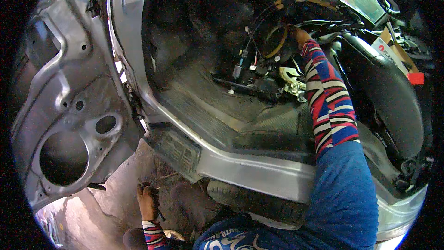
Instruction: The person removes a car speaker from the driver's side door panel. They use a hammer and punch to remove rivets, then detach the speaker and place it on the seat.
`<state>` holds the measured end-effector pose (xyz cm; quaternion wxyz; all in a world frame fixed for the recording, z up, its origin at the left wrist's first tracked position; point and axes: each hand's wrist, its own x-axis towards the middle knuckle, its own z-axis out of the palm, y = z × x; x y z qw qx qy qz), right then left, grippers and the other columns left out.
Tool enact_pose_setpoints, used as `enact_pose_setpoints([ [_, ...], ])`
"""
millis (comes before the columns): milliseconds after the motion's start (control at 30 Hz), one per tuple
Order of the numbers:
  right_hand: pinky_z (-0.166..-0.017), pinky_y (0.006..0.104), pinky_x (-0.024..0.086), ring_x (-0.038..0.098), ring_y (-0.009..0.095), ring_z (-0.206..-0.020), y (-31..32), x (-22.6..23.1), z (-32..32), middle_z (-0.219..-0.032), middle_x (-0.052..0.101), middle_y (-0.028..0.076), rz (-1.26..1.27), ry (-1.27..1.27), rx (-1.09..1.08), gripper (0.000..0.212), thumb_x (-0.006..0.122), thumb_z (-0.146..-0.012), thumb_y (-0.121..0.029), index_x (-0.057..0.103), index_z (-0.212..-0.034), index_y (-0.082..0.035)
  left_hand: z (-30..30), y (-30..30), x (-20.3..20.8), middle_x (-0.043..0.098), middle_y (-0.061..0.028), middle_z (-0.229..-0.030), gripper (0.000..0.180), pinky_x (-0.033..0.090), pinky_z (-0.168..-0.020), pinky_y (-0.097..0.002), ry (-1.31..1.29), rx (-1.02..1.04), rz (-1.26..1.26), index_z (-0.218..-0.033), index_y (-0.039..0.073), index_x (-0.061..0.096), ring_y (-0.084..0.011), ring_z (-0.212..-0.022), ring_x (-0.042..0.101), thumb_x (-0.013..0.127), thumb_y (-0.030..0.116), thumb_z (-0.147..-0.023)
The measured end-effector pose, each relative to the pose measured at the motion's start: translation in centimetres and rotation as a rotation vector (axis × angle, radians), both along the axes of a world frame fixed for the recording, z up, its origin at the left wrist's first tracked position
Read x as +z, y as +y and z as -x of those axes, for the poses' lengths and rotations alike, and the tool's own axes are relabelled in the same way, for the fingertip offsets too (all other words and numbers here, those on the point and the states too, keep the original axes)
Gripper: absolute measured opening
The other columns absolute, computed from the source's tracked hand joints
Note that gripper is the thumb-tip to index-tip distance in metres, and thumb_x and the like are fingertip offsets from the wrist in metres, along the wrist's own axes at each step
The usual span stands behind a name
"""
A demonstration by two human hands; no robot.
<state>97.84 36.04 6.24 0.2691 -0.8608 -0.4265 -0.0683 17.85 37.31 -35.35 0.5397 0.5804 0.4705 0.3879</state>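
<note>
My right arm reaches into a car's footwell, and my right hand [299,36] is at a bundle of dark cables beside a yellow looped cable [279,45]. Its fingers are mostly hidden in shadow, so their grip does not show. Below the wrist lies a pale metal mechanism [292,79], with loose wires and a grey connector [237,71] to its left. Low at the left, outside the sill, my left hand [148,202] is closed around a thin dark object [161,215] whose kind I cannot make out.
A stripped grey car door [99,95] stands open at the left. The silver door sill [259,172] crosses in front of me, with a dark step [173,150] at its left end. A black padded part [386,78] and an open cardboard box [393,51] are at the right.
</note>
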Motion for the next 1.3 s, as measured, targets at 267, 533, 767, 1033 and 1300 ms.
enact_pose_setpoints([
  [267,-0.079,0.0366,0.053,0.066,0.028,-0.088,1.7,-5.2,-0.3,-0.105,0.07,0.012,0.076,-0.675,0.14,0.051,0.049,-0.099,-0.047,0.066,-0.117,-0.002,-1.6,-0.7,2.0,0.061,-0.0041,-0.074,0.033,0.031,-0.039,-0.023,-0.129,0.08,0.188,-0.129,0.008,0.049,-0.0076,-0.045,0.042,0.047,0.024,-0.1],
  [533,-0.085,0.0442,0.053,0.066,0.036,-0.096,2.9,-5.3,-0.5,-0.105,0.07,0.014,0.124,-0.255,-0.242,0.046,0.052,-0.095,-0.046,0.065,-0.119,-0.01,-3.8,-1.1,5.3,0.058,-0.0036,-0.075,0.037,0.033,-0.043,-0.0227,0.013,0.099,-0.005,-0.131,0.003,0.048,-0.0071,-0.05,0.043,0.047,0.021,-0.099],
  [767,-0.089,0.0518,0.052,0.065,0.041,-0.106,3.0,-3.8,1.7,-0.108,0.071,0.017,0.151,-0.389,-0.609,0.047,0.052,-0.091,-0.057,0.069,-0.115,-0.021,-2.6,-1.6,5.7,0.06,-0.0059,-0.093,0.054,0.038,-0.055,-0.0229,-0.051,0.263,0.106,-0.145,0.0,0.034,-0.0077,-0.064,0.046,0.047,0.014,-0.095],
  [1033,-0.098,0.0526,0.044,0.056,0.041,-0.116,6.2,1.5,8.1,-0.125,0.058,0.022,-0.724,-0.623,-0.524,0.055,0.057,-0.09,-0.046,0.059,-0.121,0.0,-1.6,-2.7,2.4,0.06,-0.0058,-0.097,0.046,0.042,-0.062,-0.0264,0.029,0.333,-0.134,-0.141,0.0,0.041,-0.0115,-0.073,0.05,0.046,0.013,-0.097],
  [1300,-0.103,0.0505,0.038,0.05,0.039,-0.119,8.2,8.6,19.3,-0.129,0.051,0.021,-1.375,-0.609,-0.108,0.056,0.06,-0.089,-0.041,0.052,-0.126,0.001,0.1,-4.7,5.9,0.057,-0.0027,-0.089,0.019,0.044,-0.065,-0.0261,-0.123,0.344,0.083,-0.113,0.002,0.055,-0.0116,-0.074,0.052,0.05,0.014,-0.1],
])
